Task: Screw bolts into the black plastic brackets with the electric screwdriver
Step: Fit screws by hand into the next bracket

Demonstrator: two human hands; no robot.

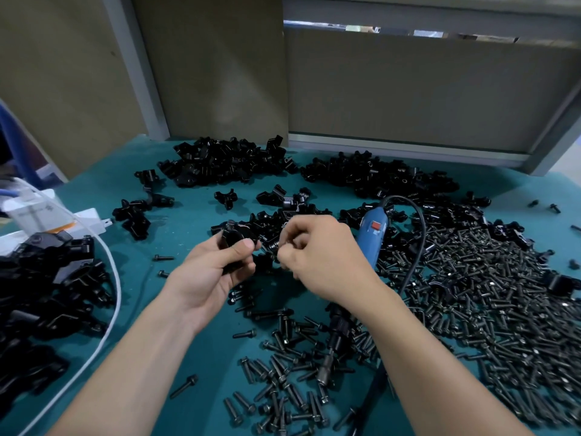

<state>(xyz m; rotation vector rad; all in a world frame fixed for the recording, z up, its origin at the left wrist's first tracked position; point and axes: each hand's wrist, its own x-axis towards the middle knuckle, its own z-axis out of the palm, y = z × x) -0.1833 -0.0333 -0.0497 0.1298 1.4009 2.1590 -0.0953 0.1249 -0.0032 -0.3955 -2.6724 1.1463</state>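
— Near edge of the bench [195, 309]?
— Strewn with loose bolts [283, 388], all lying flat; toward the right edge, thickened into a deep bolt heap [487, 294].

— State of the electric screwdriver [372, 234]?
— Found lying on the bench beneath the right forearm, unheld. Bit end toward the near edge among the loose bolts, blue body angled away, black cord [421, 234] looping from its far end over the heap.

— Hands?
— Raised close together above mid-bench. For the left hand [213, 272]: palm up, thumb and fingers curled round one black bracket [234, 237], gripped firmly. For the right hand [320, 256]: back to camera, fingers curled tight, pinching a bolt [273, 246] at the fingertips, just beside the bracket. Bolt mostly hidden; contact with the bracket not determinable.

— Left edge?
— Taken up by a large left bracket pile [47, 278], crossed by a white cable [110, 297]; white box [85, 220] just beyond.

— Far edge?
— Two more heaps: far-left bracket pile [226, 162] and far-right bracket pile [377, 177], with stray brackets between these and the hands. Behind, upright cardboard panels [213, 73].
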